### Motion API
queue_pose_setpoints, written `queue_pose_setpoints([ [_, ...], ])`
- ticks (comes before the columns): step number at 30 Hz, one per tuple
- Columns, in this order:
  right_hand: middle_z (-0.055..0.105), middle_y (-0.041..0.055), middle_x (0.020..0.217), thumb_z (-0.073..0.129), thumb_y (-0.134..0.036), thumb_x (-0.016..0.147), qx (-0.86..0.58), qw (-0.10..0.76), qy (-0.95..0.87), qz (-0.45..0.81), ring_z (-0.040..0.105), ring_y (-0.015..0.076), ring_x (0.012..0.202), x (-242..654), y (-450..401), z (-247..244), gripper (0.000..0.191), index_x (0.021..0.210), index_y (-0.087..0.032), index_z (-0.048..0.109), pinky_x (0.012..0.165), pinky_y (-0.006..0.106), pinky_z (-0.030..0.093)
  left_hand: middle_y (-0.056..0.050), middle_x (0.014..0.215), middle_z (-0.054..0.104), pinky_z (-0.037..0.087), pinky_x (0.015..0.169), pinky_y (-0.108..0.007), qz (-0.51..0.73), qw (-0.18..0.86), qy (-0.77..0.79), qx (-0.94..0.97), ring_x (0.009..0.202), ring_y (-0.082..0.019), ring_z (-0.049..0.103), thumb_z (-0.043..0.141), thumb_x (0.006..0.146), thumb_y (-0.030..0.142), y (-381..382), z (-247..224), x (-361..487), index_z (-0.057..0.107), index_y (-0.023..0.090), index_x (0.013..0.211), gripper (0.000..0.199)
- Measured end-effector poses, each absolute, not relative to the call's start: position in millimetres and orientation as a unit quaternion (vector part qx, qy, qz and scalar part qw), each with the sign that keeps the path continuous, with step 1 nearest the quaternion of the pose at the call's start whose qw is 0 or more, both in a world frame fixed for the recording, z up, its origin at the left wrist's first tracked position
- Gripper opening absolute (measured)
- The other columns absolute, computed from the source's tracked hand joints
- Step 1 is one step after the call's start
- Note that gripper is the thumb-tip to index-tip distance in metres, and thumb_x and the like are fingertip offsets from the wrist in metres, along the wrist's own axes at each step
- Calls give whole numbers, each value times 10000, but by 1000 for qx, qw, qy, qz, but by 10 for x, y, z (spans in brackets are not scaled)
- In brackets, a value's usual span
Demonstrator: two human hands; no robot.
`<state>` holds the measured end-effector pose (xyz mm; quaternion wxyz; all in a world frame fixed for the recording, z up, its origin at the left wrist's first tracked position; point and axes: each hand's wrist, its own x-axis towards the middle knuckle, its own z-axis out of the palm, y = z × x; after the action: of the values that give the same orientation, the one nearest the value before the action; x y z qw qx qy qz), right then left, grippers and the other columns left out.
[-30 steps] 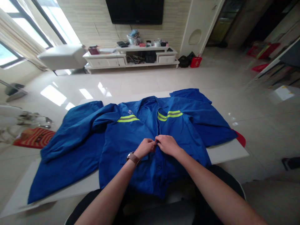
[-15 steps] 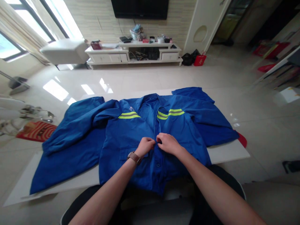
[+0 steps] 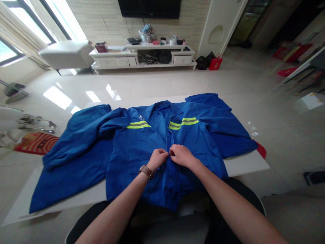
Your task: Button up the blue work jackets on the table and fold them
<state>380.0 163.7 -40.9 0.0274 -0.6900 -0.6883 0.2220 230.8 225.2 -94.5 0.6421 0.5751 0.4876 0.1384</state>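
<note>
A blue jacket [image 3: 142, 142] with yellow-and-grey stripes lies front side up, its collar at the far side and its sleeves spread left and right. My left hand [image 3: 158, 159], with a brown watch on the wrist, pinches the jacket's front edge near the middle. Right beside it, my right hand [image 3: 180, 155] is closed on the other side of the front opening. The fingertips of both hands almost meet. Below them a button shows on the front strip. What lies between the fingertips is too small to make out.
More blue cloth [image 3: 73, 183] lies under the left sleeve on the white table [image 3: 248, 164]. A red patterned bag [image 3: 38, 143] is at the left. Beyond the table stand a white TV cabinet [image 3: 114, 61] and a white padded stool [image 3: 67, 54].
The whole view has shifted slightly. Both hands stay at the jacket's front opening, with their fingers still closed.
</note>
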Motion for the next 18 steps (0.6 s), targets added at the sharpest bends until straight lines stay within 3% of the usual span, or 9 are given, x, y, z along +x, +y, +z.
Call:
queue_pose_setpoints([
  [13,704,91,1055,560,-190,873,-678,10,-709,194,653,213,976,3744,1634,-427,147,936,-187,694,793,277,441,12,556,585,361,527,-204,131,581,506,624,546,-111,524,621,761,269,2234,-999,2308,601,158,680,139],
  [18,705,95,1057,558,-191,879,-676,-2,-712,192,657,213,980,3736,1628,-416,142,936,-183,688,793,276,448,62,520,534,330,499,-190,153,606,498,601,488,-92,479,635,750,219,2226,-1022,2312,536,187,769,106],
])
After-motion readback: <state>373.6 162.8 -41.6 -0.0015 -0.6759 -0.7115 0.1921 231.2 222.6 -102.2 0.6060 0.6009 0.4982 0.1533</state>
